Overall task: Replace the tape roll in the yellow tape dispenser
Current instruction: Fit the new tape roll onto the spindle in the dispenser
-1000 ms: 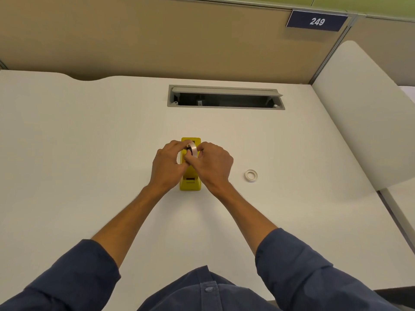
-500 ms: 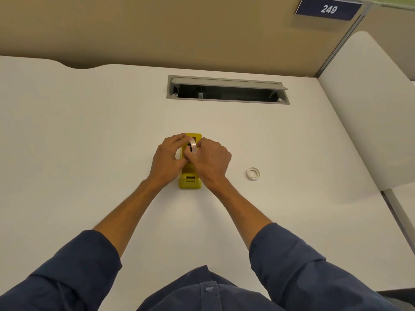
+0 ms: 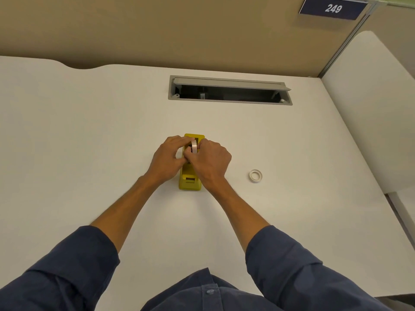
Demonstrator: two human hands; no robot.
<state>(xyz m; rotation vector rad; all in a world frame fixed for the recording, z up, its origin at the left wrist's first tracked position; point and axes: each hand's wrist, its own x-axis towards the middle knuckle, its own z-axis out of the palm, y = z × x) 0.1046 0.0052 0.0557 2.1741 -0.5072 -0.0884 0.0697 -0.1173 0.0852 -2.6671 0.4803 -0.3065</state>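
Two hands, left hand (image 3: 167, 161) and right hand (image 3: 211, 161), together grip a tape roll (image 3: 194, 146) standing upright in the yellow dispenser (image 3: 189, 176); right of the dispenser, a spare white roll (image 3: 255, 175) lies on the counter (image 3: 89, 131).

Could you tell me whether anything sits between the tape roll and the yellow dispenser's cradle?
Nothing visible does: both hands hold the tape roll right over the yellow dispenser. The cradle beneath is hidden by fingers.

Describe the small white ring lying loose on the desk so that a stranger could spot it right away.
Start at the white desk and find the yellow tape dispenser at its middle, where both hands work. Look to the right of the right hand: the small white ring lies flat and alone on the bare surface. Unlike the tape roll standing on edge in the dispenser, nothing touches it.
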